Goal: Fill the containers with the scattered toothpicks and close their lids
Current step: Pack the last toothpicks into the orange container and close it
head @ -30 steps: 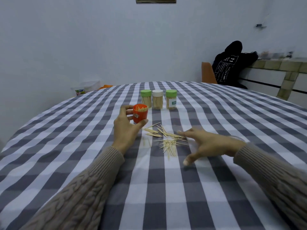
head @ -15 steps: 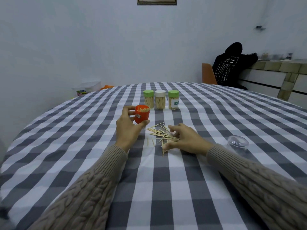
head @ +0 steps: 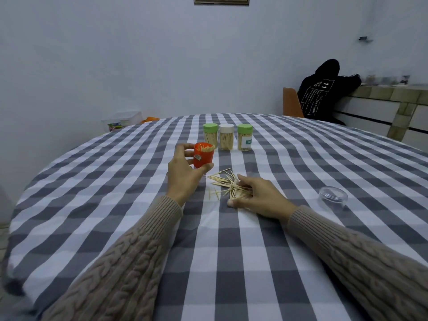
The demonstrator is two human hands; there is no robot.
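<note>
An open orange container (head: 203,155) with toothpicks sticking out stands on the checked tablecloth (head: 231,251); my left hand (head: 185,172) grips it, thumb in front and fingers behind. Scattered toothpicks (head: 223,181) lie just to its right. My right hand (head: 257,195) lies over the near part of that pile, fingers curled round a bunch of toothpicks against the cloth. Three closed containers stand in a row behind: green-lidded (head: 210,135), white-lidded (head: 226,136), green-lidded (head: 244,137). A clear lid (head: 333,197) lies on the cloth to the right.
The round table's far edge curves behind the containers. A clear plastic box (head: 122,120) sits beyond the left rim. An orange chair (head: 291,103) draped with a black garment (head: 322,93) stands at the back right, beside a tiled counter (head: 382,105).
My right hand swept in from the right onto the toothpick pile and curled its fingers round a bunch. The clear lid it covered a second ago now shows. My left hand stayed on the orange container.
</note>
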